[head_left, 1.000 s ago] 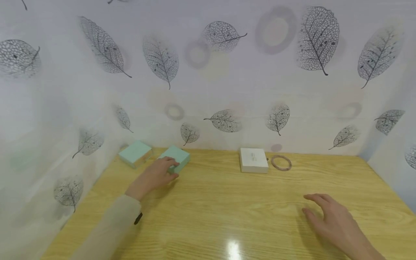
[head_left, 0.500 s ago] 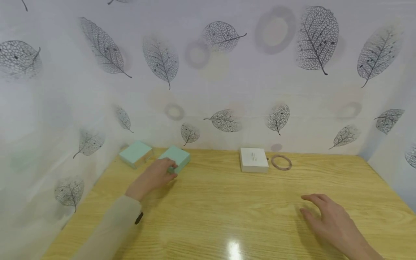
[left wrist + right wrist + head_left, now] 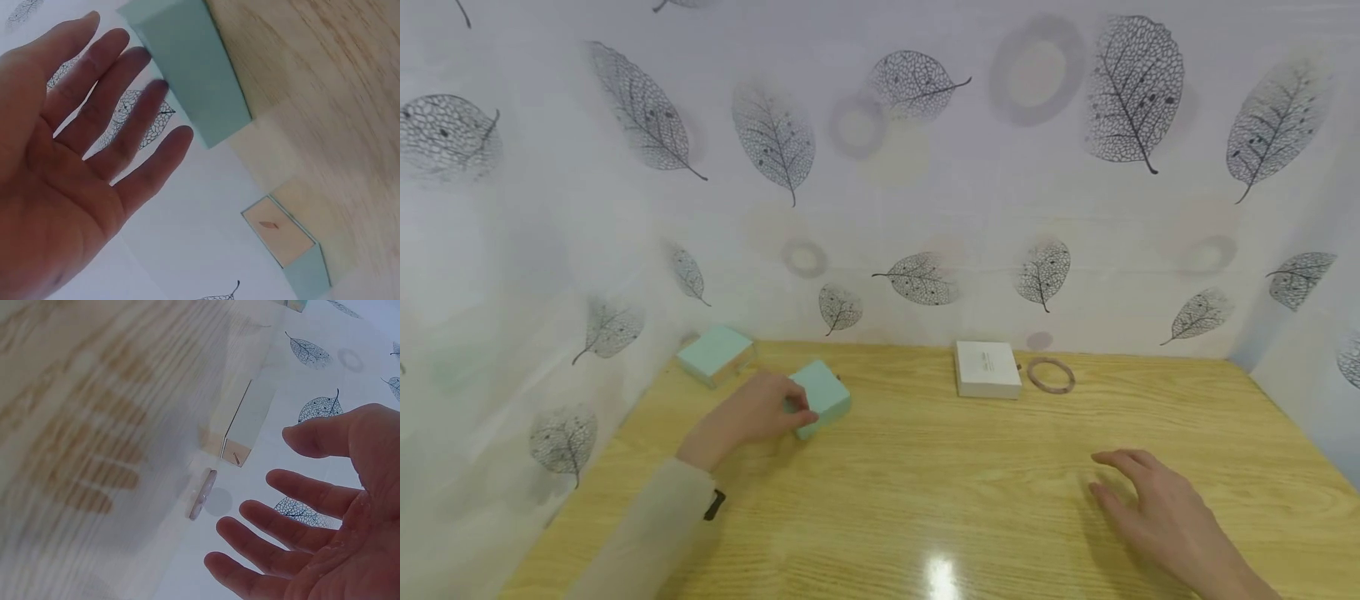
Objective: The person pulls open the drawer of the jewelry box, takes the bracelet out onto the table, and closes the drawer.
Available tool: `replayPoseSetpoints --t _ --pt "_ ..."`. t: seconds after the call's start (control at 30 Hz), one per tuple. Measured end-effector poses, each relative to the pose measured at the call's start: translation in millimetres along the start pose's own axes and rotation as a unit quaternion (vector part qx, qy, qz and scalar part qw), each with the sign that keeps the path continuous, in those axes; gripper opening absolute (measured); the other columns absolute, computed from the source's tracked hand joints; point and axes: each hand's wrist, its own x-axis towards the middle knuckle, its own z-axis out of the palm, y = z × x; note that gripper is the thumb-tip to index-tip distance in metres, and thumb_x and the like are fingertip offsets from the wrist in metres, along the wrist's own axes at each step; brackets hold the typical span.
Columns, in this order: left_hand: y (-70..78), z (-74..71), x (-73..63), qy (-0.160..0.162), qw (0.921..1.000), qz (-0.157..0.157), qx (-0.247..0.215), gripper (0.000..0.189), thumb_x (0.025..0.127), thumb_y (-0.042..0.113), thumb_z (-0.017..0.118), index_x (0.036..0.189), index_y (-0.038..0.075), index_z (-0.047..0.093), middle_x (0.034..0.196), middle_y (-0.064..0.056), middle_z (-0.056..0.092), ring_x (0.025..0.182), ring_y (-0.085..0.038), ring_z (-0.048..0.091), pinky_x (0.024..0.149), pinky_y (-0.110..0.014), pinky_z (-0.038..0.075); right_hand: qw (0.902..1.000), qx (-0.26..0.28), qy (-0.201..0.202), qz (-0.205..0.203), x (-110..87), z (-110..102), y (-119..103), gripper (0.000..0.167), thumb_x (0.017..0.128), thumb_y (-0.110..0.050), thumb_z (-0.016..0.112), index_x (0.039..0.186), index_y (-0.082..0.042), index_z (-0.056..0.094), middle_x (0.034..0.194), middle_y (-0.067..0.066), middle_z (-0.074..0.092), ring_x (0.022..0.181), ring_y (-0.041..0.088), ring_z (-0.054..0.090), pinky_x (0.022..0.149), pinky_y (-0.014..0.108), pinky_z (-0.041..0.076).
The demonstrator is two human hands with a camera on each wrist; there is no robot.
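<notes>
In the head view my left hand (image 3: pixel 752 417) pinches a mint-green box (image 3: pixel 823 393) at its left corner, thumb at the near side and fingers curled at the edge. The left wrist view shows the fingertips right at the edge of this box (image 3: pixel 187 69). A small tab sticks out from its far side. To the right, my right hand (image 3: pixel 1165 508) hovers over the table with relaxed, spread fingers and holds nothing. Ahead of it lie a white box (image 3: pixel 987 367) with a small tab and a pinkish bangle (image 3: pixel 1051 376), both also in the right wrist view.
A second mint-green box (image 3: pixel 715 353) with a tan end sits at the table's back left corner. Leaf-patterned cloth (image 3: pixel 880 192) surrounds the back and sides of the wooden table (image 3: pixel 925 475).
My left hand has closed on the mint-green box, which has come nearer, shifted slightly right and turned. My right hand has barely moved; the white box and bangle stay in place.
</notes>
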Motion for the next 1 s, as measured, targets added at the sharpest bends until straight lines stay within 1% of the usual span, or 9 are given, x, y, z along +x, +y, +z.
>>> replayPoseSetpoints --t 0.07,0.1,0.2,0.27,0.37,0.5,0.6,0.8,1.0 --pt "1.5 0.0 -0.8 -0.003 1.0 -0.002 -0.009 0.017 0.093 0.031 0.074 0.082 0.019 0.075 0.082 0.009 0.074 0.074 -0.006 0.061 0.073 -0.028 0.053 1.0 -0.001 0.003 -0.003 -0.3 0 1 0.033 0.083 -0.013 0.081 0.114 -0.003 0.073 0.112 0.019 0.071 0.099 0.046 0.069 0.08 0.063 0.055" --pt "2.2 0.4 -1.1 -0.001 0.9999 -0.001 -0.011 0.016 0.093 0.031 0.074 0.085 0.018 0.075 0.086 0.007 0.075 0.078 -0.01 0.064 0.076 -0.032 0.055 1.0 -0.003 0.006 -0.006 -0.5 0 1 0.033 0.083 -0.013 0.081 0.113 -0.003 0.073 0.112 0.019 0.071 0.098 0.046 0.069 0.08 0.062 0.055" --pt "2.9 3.8 -1.8 0.012 0.9999 -0.01 -0.007 0.022 0.092 0.033 0.076 0.103 0.013 0.075 0.112 -0.006 0.074 0.104 -0.024 0.069 0.093 -0.044 0.057 0.9998 -0.005 0.011 -0.013 -1.0 1 1 0.033 0.082 -0.012 0.081 0.113 -0.004 0.073 0.111 0.018 0.072 0.097 0.045 0.069 0.08 0.062 0.055" --pt "2.4 6.8 -2.0 0.017 0.9997 -0.018 0.002 0.036 0.091 0.036 0.077 0.117 0.011 0.071 0.13 -0.016 0.066 0.121 -0.036 0.062 0.101 -0.054 0.053 0.9997 -0.006 0.015 -0.017 -1.9 2 1 0.033 0.081 -0.012 0.081 0.112 -0.004 0.073 0.11 0.018 0.072 0.097 0.044 0.069 0.08 0.062 0.055" --pt "0.9 10.1 -2.3 0.012 0.9991 -0.04 0.009 0.048 0.09 0.041 0.077 0.128 0.013 0.067 0.147 -0.025 0.052 0.134 -0.047 0.051 0.104 -0.064 0.049 0.9998 -0.005 0.01 -0.014 -2.6 2 1 0.033 0.082 -0.013 0.081 0.113 -0.004 0.073 0.111 0.018 0.072 0.098 0.045 0.069 0.081 0.062 0.055" --pt "0.4 11.0 -2.2 -0.001 0.9984 -0.056 0.008 0.051 0.09 0.044 0.077 0.129 0.014 0.066 0.15 -0.026 0.049 0.137 -0.048 0.047 0.102 -0.067 0.048 1.0 0.0 -0.008 -0.001 -2.1 2 0 0.033 0.085 -0.015 0.08 0.115 -0.003 0.072 0.113 0.019 0.071 0.1 0.045 0.069 0.082 0.062 0.055" --pt "1.2 10.1 -1.5 -0.005 0.9986 -0.053 0.003 0.051 0.09 0.043 0.077 0.129 0.013 0.065 0.149 -0.026 0.051 0.137 -0.047 0.049 0.105 -0.065 0.047 0.9999 0.001 -0.013 0.003 -1.6 1 0 0.033 0.086 -0.015 0.08 0.115 -0.003 0.072 0.113 0.019 0.071 0.099 0.044 0.069 0.08 0.061 0.056" --pt "2.6 9.2 0.6 -0.011 0.9987 -0.049 -0.002 0.05 0.089 0.039 0.079 0.128 0.011 0.066 0.147 -0.025 0.053 0.136 -0.046 0.05 0.109 -0.062 0.045 1.0 -0.003 -0.006 -0.006 -2.5 3 0 0.033 0.084 -0.015 0.08 0.115 -0.005 0.072 0.112 0.017 0.072 0.094 0.039 0.071 0.076 0.059 0.056" --pt "5.8 9.6 1.6 -0.025 0.9983 -0.047 -0.023 0.046 0.085 0.034 0.082 0.122 0.011 0.069 0.146 -0.022 0.054 0.135 -0.043 0.05 0.112 -0.059 0.044 0.9999 -0.007 0.002 -0.015 -4.1 6 1 0.033 0.083 -0.014 0.08 0.114 -0.005 0.072 0.111 0.017 0.072 0.094 0.039 0.071 0.075 0.06 0.056"
